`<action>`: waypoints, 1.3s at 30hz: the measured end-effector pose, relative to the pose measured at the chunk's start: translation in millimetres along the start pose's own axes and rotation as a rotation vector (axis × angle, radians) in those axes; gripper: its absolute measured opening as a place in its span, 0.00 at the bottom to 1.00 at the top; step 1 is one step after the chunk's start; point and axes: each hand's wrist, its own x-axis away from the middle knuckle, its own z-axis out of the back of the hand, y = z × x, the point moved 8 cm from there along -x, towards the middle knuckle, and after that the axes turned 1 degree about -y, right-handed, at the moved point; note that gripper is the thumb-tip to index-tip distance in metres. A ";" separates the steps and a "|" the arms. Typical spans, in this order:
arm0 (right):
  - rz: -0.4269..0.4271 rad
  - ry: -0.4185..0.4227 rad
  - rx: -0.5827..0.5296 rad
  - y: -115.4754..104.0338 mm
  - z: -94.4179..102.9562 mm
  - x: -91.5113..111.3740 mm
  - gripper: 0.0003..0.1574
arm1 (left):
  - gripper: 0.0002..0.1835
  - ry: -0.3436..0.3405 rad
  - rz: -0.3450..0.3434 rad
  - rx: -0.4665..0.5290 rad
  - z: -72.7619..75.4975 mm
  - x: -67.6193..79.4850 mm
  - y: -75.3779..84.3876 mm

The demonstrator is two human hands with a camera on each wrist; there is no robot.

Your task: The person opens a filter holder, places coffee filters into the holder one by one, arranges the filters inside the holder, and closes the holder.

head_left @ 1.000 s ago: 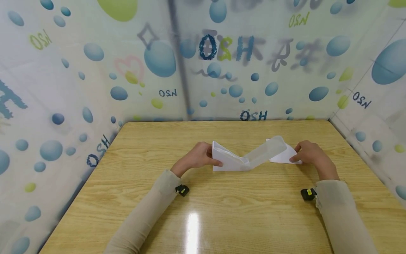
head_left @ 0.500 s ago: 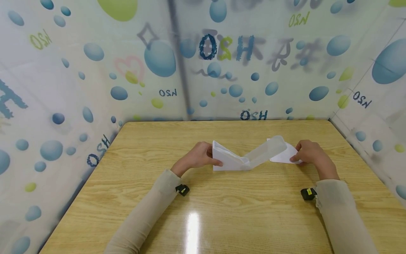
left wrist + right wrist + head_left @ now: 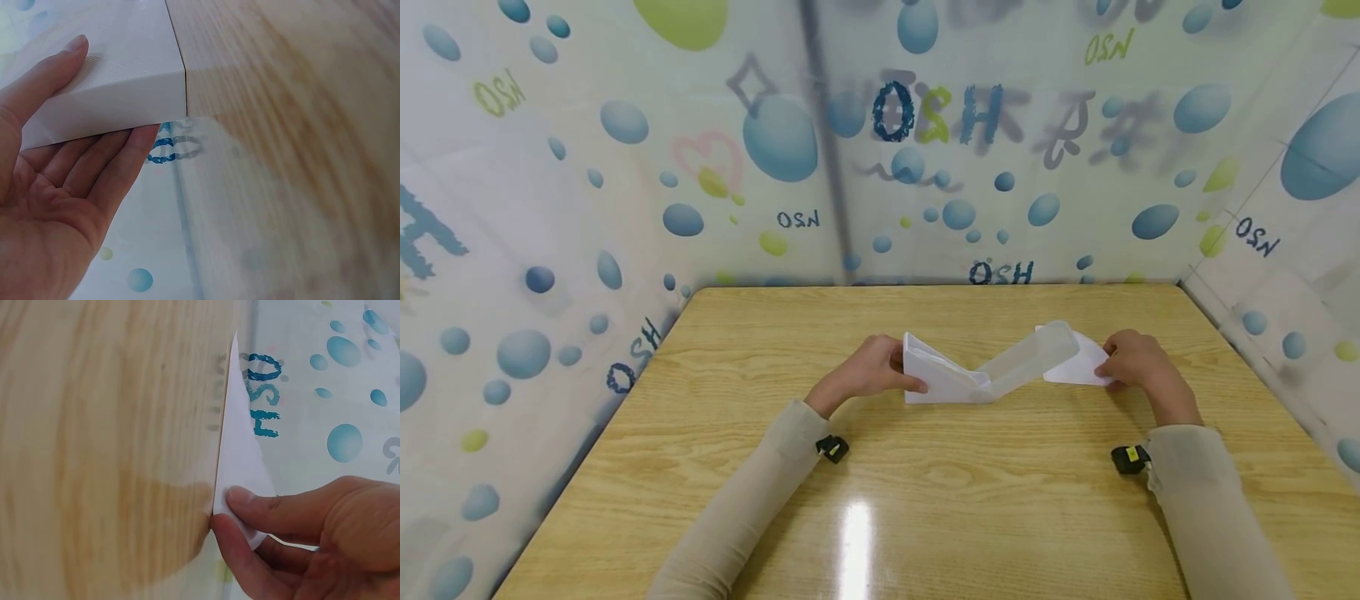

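While the left hand (image 3: 868,367) grips the tall end of a white box (image 3: 934,383), the right hand (image 3: 1133,362) pinches the near corner of a white paper piece (image 3: 1073,368) between thumb and fingers. Both things are on the bench (image 3: 925,483), nearer its far edge than the cropped front, the box roughly midway between the side edges and the paper toward the far right corner. In the left wrist view the thumb lies over the box's finely textured broad face, with the other fingers around its opposite side, so this grasp is as wide as the box is thick; the right hand's grasp is narrow. The box's upper edge slopes down to the right, and at its low end a translucent piece (image 3: 1030,357) begins, slanting up toward the far right corner. It partly covers the paper from the head camera; whether the two touch, I cannot tell. Seen from the right wrist, the paper tapers to a point away from the hand, its long edge along the bench surface. A bubble-patterned backdrop (image 3: 958,212) hangs beyond the far edge.
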 end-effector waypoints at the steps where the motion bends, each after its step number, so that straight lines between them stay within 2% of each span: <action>1: 0.005 0.007 0.015 -0.3 0.9 0.7 0.21 | 0.19 -0.001 0.001 0.001 -0.1 0.1 0.1; 7: 0.002 0.043 0.056 -0.7 5.8 2.9 0.22 | 0.19 -0.002 0.001 0.001 -0.2 -0.1 0.4; 24: -0.046 0.049 0.010 -0.1 12.5 6.9 0.27 | 0.19 0.000 -0.004 -0.015 0.2 -0.7 1.2; 34: -0.028 0.072 0.007 -3.0 17.6 6.9 0.24 | 0.20 -0.003 -0.007 -0.001 -0.1 -1.1 0.1; 39: 0.007 0.120 0.017 -10.2 23.8 9.4 0.22 | 0.19 -0.004 -0.007 0.004 -0.2 -0.8 -0.3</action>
